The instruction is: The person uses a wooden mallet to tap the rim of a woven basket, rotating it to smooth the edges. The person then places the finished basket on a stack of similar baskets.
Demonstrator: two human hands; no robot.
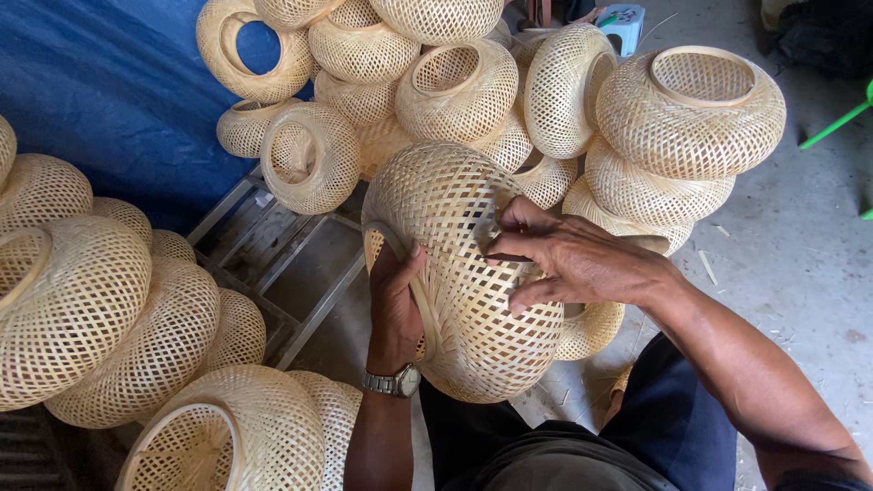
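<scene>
While the left hand (393,305) is gripping the rim of the woven bamboo shade (459,273), thumb hooked over the edge, the right hand (568,259) is pinching its lattice. Shade is sitting over the lap, crowded by stacked shades (691,114) behind; bare concrete floor (800,264) is lying open rightward.

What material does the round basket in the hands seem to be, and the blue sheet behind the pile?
Round pale woven basket: likely split bamboo or rattan, unvarnished; thin flat strips in open lattice, matte tan. Blue sheet: probably plastic tarpaulin; creased with a slight sheen.
</scene>
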